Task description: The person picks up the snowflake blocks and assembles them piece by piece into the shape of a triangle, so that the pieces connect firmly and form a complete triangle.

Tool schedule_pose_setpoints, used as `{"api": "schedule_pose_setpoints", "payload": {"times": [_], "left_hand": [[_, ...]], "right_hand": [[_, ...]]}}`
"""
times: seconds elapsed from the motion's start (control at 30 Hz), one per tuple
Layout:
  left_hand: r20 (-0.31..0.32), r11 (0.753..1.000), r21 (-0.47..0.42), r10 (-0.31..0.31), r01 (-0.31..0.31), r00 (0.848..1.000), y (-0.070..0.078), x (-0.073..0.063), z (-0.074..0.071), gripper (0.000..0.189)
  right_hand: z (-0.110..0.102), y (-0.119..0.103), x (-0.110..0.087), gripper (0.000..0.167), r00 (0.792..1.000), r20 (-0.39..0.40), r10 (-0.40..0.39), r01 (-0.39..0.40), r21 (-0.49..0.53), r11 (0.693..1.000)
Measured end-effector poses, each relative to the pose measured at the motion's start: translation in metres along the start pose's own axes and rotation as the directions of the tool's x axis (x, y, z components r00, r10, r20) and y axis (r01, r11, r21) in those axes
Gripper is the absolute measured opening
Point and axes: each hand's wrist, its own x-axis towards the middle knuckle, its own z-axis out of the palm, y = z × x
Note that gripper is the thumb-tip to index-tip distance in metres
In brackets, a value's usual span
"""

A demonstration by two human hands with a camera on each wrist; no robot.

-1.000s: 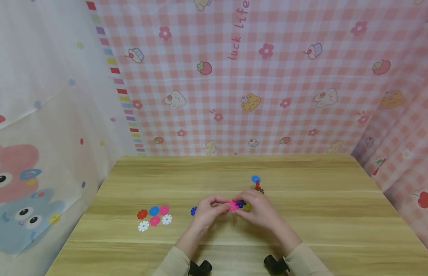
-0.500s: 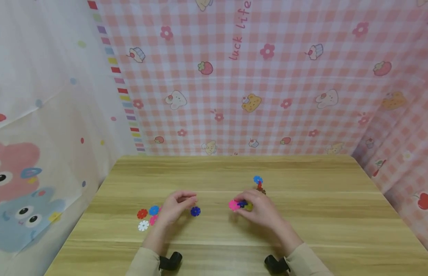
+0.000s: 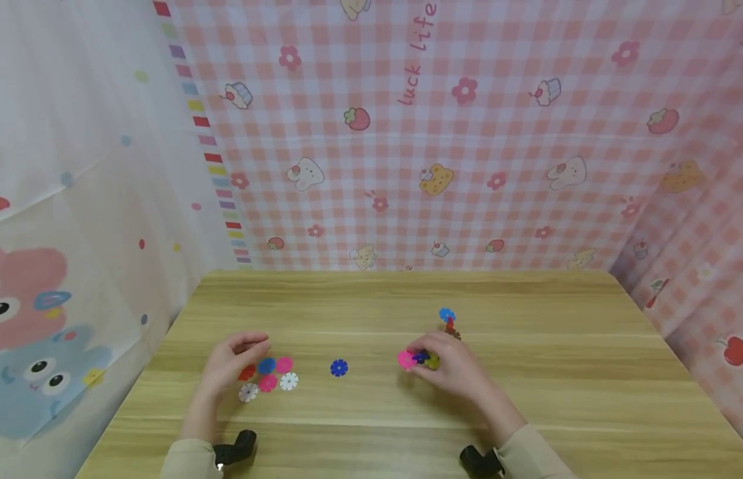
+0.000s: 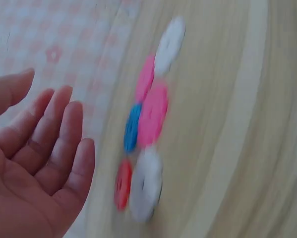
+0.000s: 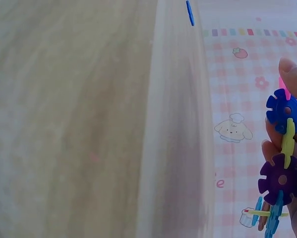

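My left hand [image 3: 229, 364] hovers at the left beside a group of notched plastic discs, its fingers loosely bent and nothing between them. It partly covers the red disc [image 3: 247, 372]. Around that lie a light blue disc [image 3: 266, 366], two pink discs [image 3: 267, 383] and two white discs [image 3: 289, 381]. My right hand [image 3: 453, 364] pinches a chain of interlocked discs: a pink disc [image 3: 406, 360] at its tip, then a dark blue disc [image 5: 286, 111], a yellow disc [image 5: 288, 144] and a purple disc [image 5: 281, 179]. Smaller-looking pieces follow below, partly hidden by the hand.
A single dark blue disc [image 3: 339, 368] lies flat on the wooden table [image 3: 371, 426] between the hands. Blue, red and brown discs [image 3: 447, 315] show just beyond the right hand; whether they join the held chain, I cannot tell. A checked cloth [image 3: 383, 146] hangs behind.
My left hand has let go of the pink disc at the chain's tip and moved left, past the dark blue disc, to the loose discs. The right hand stays nearly still with the chain.
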Motion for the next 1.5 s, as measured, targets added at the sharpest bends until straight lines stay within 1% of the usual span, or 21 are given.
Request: {"api": "schedule_pose_setpoints", "payload": {"times": [0.1, 0.17, 0.27, 0.4, 0.5, 0.6, 0.67, 0.77, 0.83, 0.9, 0.97, 1.0, 1.13, 1.2, 1.3, 1.4, 1.5], "left_hand": [[0.005, 0.997, 0.065, 0.048, -0.048, 0.999, -0.008, 0.0, -0.012, 0.04], [0.016, 0.993, 0.087, 0.077, -0.078, 0.997, -0.012, 0.001, -0.019, 0.038], [0.046, 0.987, 0.098, 0.123, -0.127, 0.991, -0.02, 0.001, -0.026, 0.037], [0.085, 0.975, 0.104, 0.189, -0.197, 0.978, -0.029, 0.002, -0.034, 0.035], [0.116, 0.972, 0.089, 0.206, -0.216, 0.972, -0.035, 0.002, -0.039, 0.036], [0.137, 0.973, 0.108, 0.188, -0.203, 0.973, -0.04, 0.001, -0.043, 0.037], [0.15, 0.967, 0.15, 0.183, -0.205, 0.972, -0.042, 0.001, -0.045, 0.038], [0.154, 0.946, 0.229, 0.197, -0.229, 0.968, -0.044, 0.001, -0.048, 0.037], [0.171, 0.926, 0.266, 0.227, -0.267, 0.959, -0.045, 0.0, -0.048, 0.036], [0.18, 0.913, 0.284, 0.249, -0.292, 0.952, -0.046, 0.001, -0.049, 0.035], [0.193, 0.906, 0.289, 0.26, -0.308, 0.946, -0.047, 0.001, -0.049, 0.035], [0.203, 0.904, 0.288, 0.263, -0.314, 0.943, -0.047, 0.001, -0.049, 0.035], [0.219, 0.91, 0.274, 0.255, -0.31, 0.942, -0.048, 0.001, -0.051, 0.036], [0.227, 0.907, 0.28, 0.255, -0.314, 0.94, -0.049, 0.001, -0.052, 0.037], [0.227, 0.906, 0.297, 0.239, -0.301, 0.944, -0.05, 0.002, -0.052, 0.038], [0.23, 0.91, 0.317, 0.198, -0.266, 0.953, -0.049, 0.002, -0.053, 0.037], [0.249, 0.906, 0.33, 0.188, -0.266, 0.95, -0.049, 0.003, -0.054, 0.036]], "right_hand": [[0.0, 0.0, 0.0, 0.028, 1.0, -0.007, -0.007, 0.007, 0.0, 1.0], [-0.001, 0.0, -0.001, 0.028, 1.0, -0.012, -0.008, 0.008, 0.003, 1.0], [-0.001, 0.0, -0.001, 0.028, 1.0, -0.017, -0.007, 0.007, 0.007, 1.0], [-0.002, 0.0, -0.002, 0.028, 1.0, -0.016, -0.003, 0.003, 0.006, 1.0], [-0.003, 0.0, -0.002, 0.028, 1.0, -0.016, -0.006, 0.006, 0.003, 1.0], [-0.003, 0.001, -0.002, 0.028, 1.0, -0.016, -0.012, 0.012, 0.006, 1.0], [-0.003, 0.001, -0.002, 0.027, 1.0, -0.012, -0.012, 0.012, 0.009, 1.0], [-0.004, 0.001, -0.002, 0.027, 1.0, -0.001, -0.003, 0.003, 0.015, 1.0], [-0.004, 0.001, -0.001, 0.026, 1.0, 0.004, 0.002, -0.002, 0.016, 1.0], [-0.004, 0.001, -0.001, 0.026, 1.0, 0.007, 0.004, -0.004, 0.015, 1.0], [-0.005, 0.001, -0.001, 0.026, 1.0, 0.006, 0.003, -0.004, 0.015, 1.0], [-0.005, 0.001, -0.001, 0.026, 1.0, 0.005, 0.003, -0.003, 0.014, 1.0], [-0.006, 0.001, -0.001, 0.027, 1.0, 0.005, 0.006, -0.006, 0.009, 1.0], [-0.006, 0.001, 0.0, 0.027, 1.0, 0.01, 0.012, -0.012, 0.005, 1.0], [-0.006, 0.0, 0.0, 0.027, 1.0, 0.017, 0.023, -0.023, -0.001, 1.0], [-0.007, 0.0, 0.0, 0.027, 0.999, 0.018, 0.029, -0.029, -0.005, 1.0], [-0.008, 0.0, -0.001, 0.027, 0.999, 0.013, 0.034, -0.034, -0.006, 0.999]]}}
